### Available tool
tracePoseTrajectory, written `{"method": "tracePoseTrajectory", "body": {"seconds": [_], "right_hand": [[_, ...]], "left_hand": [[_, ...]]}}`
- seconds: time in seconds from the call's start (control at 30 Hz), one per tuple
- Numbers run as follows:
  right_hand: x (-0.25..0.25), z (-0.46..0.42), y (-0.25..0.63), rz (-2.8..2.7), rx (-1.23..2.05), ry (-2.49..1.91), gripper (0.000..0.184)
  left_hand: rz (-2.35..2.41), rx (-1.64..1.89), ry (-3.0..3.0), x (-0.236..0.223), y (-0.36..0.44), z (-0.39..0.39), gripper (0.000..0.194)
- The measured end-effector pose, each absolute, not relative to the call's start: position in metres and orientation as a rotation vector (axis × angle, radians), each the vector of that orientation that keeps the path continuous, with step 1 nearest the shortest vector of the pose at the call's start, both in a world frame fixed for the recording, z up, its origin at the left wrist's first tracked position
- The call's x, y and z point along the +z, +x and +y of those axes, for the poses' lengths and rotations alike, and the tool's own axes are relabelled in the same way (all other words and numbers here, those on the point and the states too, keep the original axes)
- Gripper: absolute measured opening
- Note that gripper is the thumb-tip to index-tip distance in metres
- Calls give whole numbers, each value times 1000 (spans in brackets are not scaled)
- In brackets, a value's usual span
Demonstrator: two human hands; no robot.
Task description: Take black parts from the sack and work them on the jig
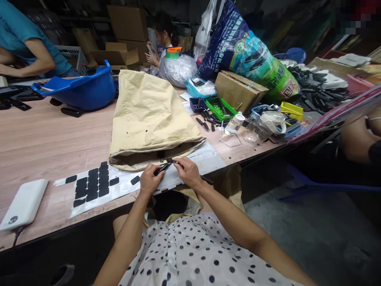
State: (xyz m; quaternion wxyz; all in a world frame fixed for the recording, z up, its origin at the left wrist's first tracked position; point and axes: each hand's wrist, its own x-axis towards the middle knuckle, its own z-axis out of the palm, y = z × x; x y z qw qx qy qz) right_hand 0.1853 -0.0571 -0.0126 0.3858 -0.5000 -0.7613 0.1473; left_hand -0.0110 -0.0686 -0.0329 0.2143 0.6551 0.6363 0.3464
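My left hand (149,178) is closed round a slim black pen-shaped piece (162,168), which slants up to a round black tip (169,160). Close to that tip, the fingers of my right hand (188,172) are pinched together. A black handle (207,180) sticks out behind my right hand, and a thin end shows at its fingertips, so it looks like one slender tool held through the hand; its middle is hidden. Both hands are at the table's front edge, just before the open mouth of a yellowish sack (151,115).
Black stickers on a sheet (120,195) and a white power bank (25,204) lie left. A blue basin (86,89) stands behind. To the right are a green tray (222,108), clear bottle (234,124) and clear jug (258,129). Other people sit at the back and right.
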Motion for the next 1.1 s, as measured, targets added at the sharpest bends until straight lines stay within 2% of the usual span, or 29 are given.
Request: {"method": "tracePoseTrajectory", "body": {"seconds": [0.13,0.73,0.9,1.1], "right_hand": [[-9,-69,169,-1929,461,-1176,29],[-12,-70,172,-2125,222,-1392,31],[-9,-51,186,-2043,141,-1440,33],[-13,-11,208,-2147,-48,-1608,28]], "left_hand": [[1746,950,1801,-32,-10,-69,12],[1799,922,1806,-28,-7,-70,13],[1790,907,1848,-28,-9,-70,16],[1820,909,1875,-30,-9,-70,22]]}}
